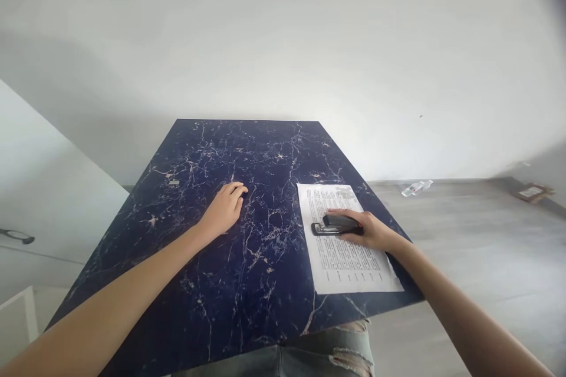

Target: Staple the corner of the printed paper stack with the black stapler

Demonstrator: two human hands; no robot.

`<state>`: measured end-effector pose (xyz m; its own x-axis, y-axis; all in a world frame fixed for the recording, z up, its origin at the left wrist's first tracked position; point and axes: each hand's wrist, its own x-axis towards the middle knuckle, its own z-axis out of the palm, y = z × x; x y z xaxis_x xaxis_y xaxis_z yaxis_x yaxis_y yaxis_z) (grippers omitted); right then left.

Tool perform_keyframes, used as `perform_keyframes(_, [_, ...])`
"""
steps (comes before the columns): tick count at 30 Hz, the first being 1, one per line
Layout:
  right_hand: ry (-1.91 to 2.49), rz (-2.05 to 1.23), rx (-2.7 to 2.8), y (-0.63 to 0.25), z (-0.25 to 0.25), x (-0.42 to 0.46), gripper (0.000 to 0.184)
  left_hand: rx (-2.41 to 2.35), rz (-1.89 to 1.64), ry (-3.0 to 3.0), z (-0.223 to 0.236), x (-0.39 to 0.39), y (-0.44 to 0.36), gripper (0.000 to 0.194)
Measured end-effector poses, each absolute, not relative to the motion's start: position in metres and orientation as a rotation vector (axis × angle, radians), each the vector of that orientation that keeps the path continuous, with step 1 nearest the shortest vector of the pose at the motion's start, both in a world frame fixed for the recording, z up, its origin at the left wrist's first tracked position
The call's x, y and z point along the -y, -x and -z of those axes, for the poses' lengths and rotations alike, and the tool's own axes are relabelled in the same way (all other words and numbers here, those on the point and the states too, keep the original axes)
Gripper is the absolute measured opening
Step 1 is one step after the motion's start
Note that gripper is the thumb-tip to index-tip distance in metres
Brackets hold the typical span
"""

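A black stapler (338, 225) lies across the printed sheet of paper (354, 265), its jaw end pointing left. My right hand (369, 230) is closed around the stapler's rear half, fingers above and thumb side below. Beneath the stapler, the paper rests near the table's right edge, its lower right corner slightly ruffled. My left hand (225, 206) rests on the table to the left of the paper, fingers loosely bent and thumb apart. A tiny dark spot shows by its fingertips; I cannot tell what it is.
The dark blue marble-patterned table (269, 271) reaches to a white wall (283, 41). A small pale piece (174, 182) lies at its left. On the floor at right are a clear plastic item (417, 188) and a brown box-like object (530, 191).
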<state>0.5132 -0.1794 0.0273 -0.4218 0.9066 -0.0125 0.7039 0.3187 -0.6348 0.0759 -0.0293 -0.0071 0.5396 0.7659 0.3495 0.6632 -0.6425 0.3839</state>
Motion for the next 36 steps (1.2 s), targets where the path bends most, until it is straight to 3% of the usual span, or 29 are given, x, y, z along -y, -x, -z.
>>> perform_keyframes(12, [1.479, -0.733, 2.194, -0.499, -0.021, 0.182, 0.06, -1.195, -0.964, -2.419, -0.002, 0.033, -0.071, 0.029])
perform_keyframes(24, [1.119, -0.907, 2.31, -0.293, -0.033, 0.148, 0.056, -1.499, -1.27, -2.089, -0.01, -0.012, 0.002, 0.025])
perform_keyframes(30, [1.137, -0.871, 2.318, -0.293, -0.025, 0.134, 0.054, -1.352, -1.254, -2.067, -0.005, 0.0, -0.018, 0.025])
perform_keyframes(34, [1.017, -0.844, 2.191, -0.311, -0.024, 0.128, 0.068, -1.168, -1.245, -2.006, -0.005, 0.014, -0.042, 0.025])
perform_keyframes(36, [1.016, -0.88, 2.052, -0.321, -0.027, 0.126, 0.056, -1.102, -1.244, -1.9, -0.008, 0.017, -0.048, 0.023])
